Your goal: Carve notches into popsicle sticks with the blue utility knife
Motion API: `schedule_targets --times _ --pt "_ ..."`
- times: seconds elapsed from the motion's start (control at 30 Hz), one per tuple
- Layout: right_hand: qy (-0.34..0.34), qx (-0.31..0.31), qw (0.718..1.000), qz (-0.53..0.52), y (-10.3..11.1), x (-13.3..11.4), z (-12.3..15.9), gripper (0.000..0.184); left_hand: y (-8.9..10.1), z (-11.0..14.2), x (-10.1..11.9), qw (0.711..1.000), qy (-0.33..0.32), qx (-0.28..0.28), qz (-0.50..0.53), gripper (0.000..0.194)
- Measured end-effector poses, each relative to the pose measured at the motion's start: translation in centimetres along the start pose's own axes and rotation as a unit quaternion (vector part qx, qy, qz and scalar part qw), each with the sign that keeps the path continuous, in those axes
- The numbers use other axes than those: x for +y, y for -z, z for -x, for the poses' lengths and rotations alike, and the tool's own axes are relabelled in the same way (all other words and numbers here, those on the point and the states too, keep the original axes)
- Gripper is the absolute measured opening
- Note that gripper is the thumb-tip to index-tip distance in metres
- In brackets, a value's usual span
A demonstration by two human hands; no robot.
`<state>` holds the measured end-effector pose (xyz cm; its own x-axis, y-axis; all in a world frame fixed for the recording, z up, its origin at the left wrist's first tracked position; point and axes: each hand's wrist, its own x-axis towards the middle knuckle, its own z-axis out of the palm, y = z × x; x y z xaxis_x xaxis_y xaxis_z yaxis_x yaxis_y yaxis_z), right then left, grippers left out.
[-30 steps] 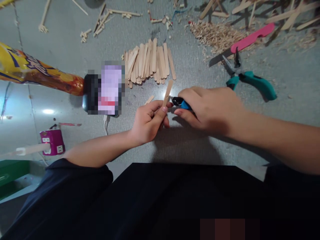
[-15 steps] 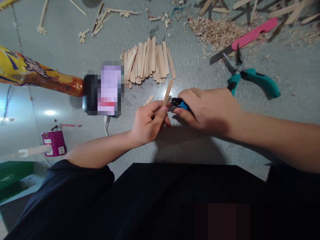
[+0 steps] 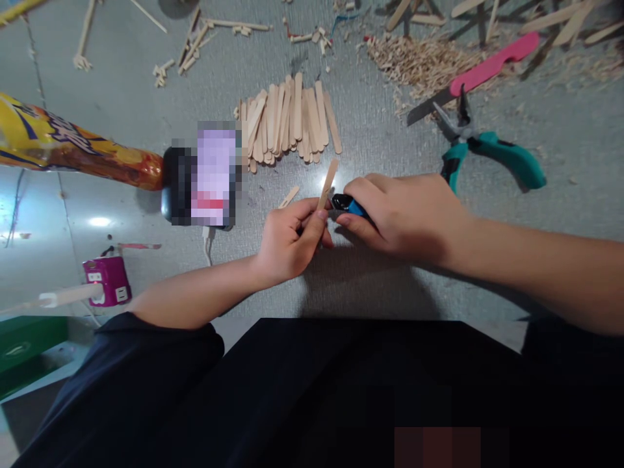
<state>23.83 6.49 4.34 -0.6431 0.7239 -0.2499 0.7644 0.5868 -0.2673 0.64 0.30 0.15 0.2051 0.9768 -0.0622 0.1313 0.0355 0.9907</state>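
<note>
Between the thumb and fingers of my left hand (image 3: 292, 237), a wooden craft stick (image 3: 329, 180) is pinched at its lower part, its rounded end pointing up and away. A dark mark crosses the stick above my thumb. My right hand (image 3: 402, 211) is wrapped around a blue-and-black hand tool (image 3: 342, 203). The tool's small metal tip lies at the stick's right edge; whether it touches cannot be made out. Most of the tool is hidden in my palm. A short piece of craft stick (image 3: 291, 195) lies on the table just beyond my left hand.
A pile of craft sticks (image 3: 287, 120) lies ahead. At right are teal-handled pliers (image 3: 509, 156), a pink-handled blade (image 3: 492, 63) and wood shavings (image 3: 419, 62). A blurred phone (image 3: 214, 175), a yellow snack bag (image 3: 63, 133) and a purple power adapter (image 3: 110, 279) occupy the left.
The stick and the tool have shifted slightly down in view, and the tool is tilted a little differently. Both hands keep their grips.
</note>
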Motion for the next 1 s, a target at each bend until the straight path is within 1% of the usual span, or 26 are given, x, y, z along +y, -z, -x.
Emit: schedule_targets --times 0.1,0.3,0.43,0.53,0.7,0.8,1.0 --pt "0.001 0.002 1.0 0.003 0.1 -0.1 0.0 0.066 0.0 0.1 0.0 1.0 -0.015 0.002 -0.008 0.044" --pt "-0.013 -0.009 0.999 0.032 0.4 -0.3 0.0 0.065 0.2 0.0 -0.2 0.999 -0.022 -0.006 -0.04 0.043" --pt "0.021 0.004 0.999 0.044 0.0 0.0 0.1 0.065 0.4 -0.1 0.0 0.996 -0.035 -0.012 -0.081 0.049" --pt "0.051 0.024 0.998 0.015 -0.7 0.5 0.1 0.062 0.5 -0.1 0.1 0.994 -0.051 -0.016 -0.097 0.05" --pt "0.071 0.052 0.995 -0.048 -1.4 1.2 0.1 0.057 0.4 -0.1 -0.1 0.996 -0.052 -0.016 -0.074 0.047" --pt "0.074 0.061 0.993 -0.068 -1.6 1.3 0.2 0.055 0.4 -0.2 -0.1 0.996 -0.048 -0.016 -0.075 0.046" --pt "0.059 0.062 0.992 -0.088 -1.5 1.2 0.2 0.054 0.4 -0.1 -0.1 0.997 -0.049 -0.016 -0.061 0.045"
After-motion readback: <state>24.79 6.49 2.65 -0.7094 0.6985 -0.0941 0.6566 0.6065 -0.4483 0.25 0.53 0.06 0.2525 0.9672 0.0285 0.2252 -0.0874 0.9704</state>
